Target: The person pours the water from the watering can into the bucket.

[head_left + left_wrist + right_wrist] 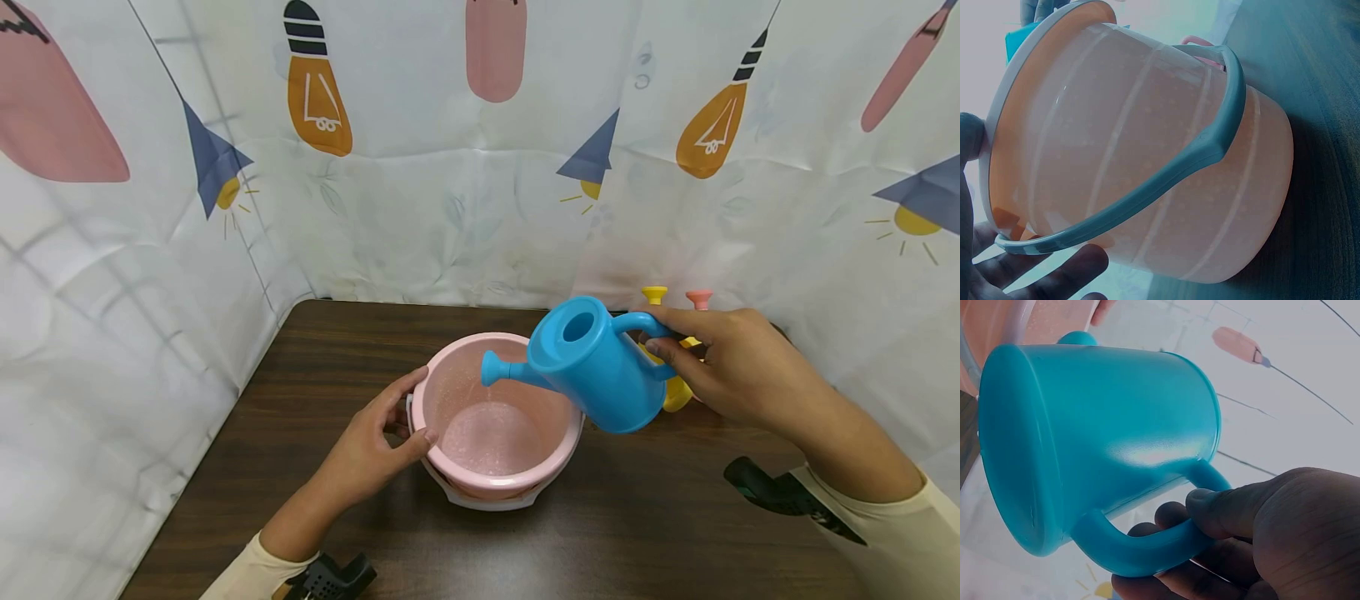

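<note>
My right hand (750,358) grips the handle (1129,553) of a blue watering can (603,379), fingers and thumb wrapped round it. The can is held tilted, its spout (517,372) over the inside of a pink bucket (491,482), and a thin trickle shows below the spout. My left hand (367,446) holds the bucket by its left side, with the thumb at the rim and the other fingers around the outside. In the left wrist view the bucket's carrying handle (1154,192) hangs down against its wall. The bucket stands upright on the table; droplets dot its inside.
Behind my right hand stand a yellow toy-like thing (677,395) and a pink-topped one (699,298), both partly hidden. The dark wooden table (300,367) ends at a printed cloth (450,225) hanging behind it and along the left.
</note>
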Tool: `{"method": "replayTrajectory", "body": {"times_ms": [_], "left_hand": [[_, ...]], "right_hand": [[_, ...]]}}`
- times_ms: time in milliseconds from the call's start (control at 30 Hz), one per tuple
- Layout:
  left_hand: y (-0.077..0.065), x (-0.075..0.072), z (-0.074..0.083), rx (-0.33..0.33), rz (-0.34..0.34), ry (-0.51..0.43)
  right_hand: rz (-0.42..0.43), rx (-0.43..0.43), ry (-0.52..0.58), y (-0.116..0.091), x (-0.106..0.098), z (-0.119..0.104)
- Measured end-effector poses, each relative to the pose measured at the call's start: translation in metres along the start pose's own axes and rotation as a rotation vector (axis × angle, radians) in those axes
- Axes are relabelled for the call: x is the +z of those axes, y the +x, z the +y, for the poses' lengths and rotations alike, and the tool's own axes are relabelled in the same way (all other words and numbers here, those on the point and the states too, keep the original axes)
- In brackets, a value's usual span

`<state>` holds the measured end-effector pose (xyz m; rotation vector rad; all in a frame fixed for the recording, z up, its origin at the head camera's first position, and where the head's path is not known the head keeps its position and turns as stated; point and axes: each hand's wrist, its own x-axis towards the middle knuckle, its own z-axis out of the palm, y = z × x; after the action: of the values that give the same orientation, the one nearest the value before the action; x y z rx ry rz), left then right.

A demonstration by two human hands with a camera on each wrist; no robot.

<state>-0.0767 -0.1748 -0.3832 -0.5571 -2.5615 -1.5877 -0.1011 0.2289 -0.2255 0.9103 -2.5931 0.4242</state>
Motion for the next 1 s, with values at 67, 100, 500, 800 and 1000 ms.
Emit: {"method": "replayTrajectory", "body": {"times_ms": [67,100,500,800,1000], "left_hand": [[0.0001,0.0001,0.0,0.0,0.001,0.001],[0.0001,0.0001,-0.0001,-0.001,0.002,0.002],[0.0001,0.0004,-0.0019,-0.001,0.002,-0.001],[-0.0006,0.0002,-0.0008,-0.02,0.002,0.004],[-0.0004,0.0002,0.0008,-0.031,-0.002,0.006]], "right_hand": [[-0.002,0.002,-0.001,0.0001,-0.0001,0.0],[-0.002,0.003,0.0,0.0002,-0.0002,0.0],[0.002,0.001,-0.001,0.0007,0.0004,0.0],[-0.002,0.003,0.003,0.0016,0.0014,0.001],[0.003,-0.002,0.001,0.0016,0.0014,0.0006]]}}
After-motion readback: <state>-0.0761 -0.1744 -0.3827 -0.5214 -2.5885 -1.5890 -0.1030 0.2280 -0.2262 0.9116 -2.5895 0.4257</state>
